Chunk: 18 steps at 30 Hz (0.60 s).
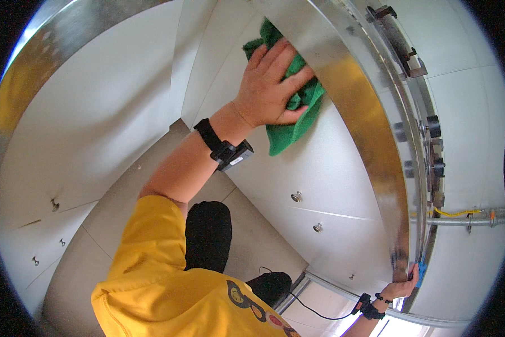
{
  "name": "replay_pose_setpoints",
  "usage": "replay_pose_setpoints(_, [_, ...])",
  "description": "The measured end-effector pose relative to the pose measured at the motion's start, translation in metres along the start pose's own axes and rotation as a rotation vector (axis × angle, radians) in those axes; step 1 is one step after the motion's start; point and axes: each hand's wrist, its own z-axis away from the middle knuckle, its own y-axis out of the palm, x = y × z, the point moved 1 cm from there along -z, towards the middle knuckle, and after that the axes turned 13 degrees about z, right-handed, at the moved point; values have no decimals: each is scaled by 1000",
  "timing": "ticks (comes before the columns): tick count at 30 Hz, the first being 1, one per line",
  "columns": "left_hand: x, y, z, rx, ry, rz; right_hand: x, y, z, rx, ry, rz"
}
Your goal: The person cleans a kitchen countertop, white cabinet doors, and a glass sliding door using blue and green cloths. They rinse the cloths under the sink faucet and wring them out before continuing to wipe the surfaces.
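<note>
My left hand (265, 84) presses a bunched green cloth (296, 130) against the white cabinet front (340, 168), just under the stainless steel counter edge (362, 109). Its fingers are spread over the cloth, and part of the cloth hangs below the thumb. Down at the lower right, my right hand (397, 290) is at the far end of the steel counter edge, its fingertips beside a small blue thing (421, 269). Whether it grips the edge or the blue thing is too small to tell.
Small metal knobs (296, 196) stick out from the cabinet fronts. Another white cabinet (88, 109) stands opposite, across a tiled floor (256, 227). Black stove knobs (433, 126) and a grey pipe (467, 221) with a yellow hose lie beyond the counter. A black cable (319, 314) runs to my right wrist.
</note>
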Motion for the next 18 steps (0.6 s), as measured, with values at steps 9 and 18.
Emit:
replay_pose_setpoints(9, [93, 8, 85, -383, -628, 324, 9, 6, -1, -106, 256, -148])
replay_pose_setpoints(18, [124, 49, 335, -179, -884, -18, -89, -31, 12, -166, 265, 43])
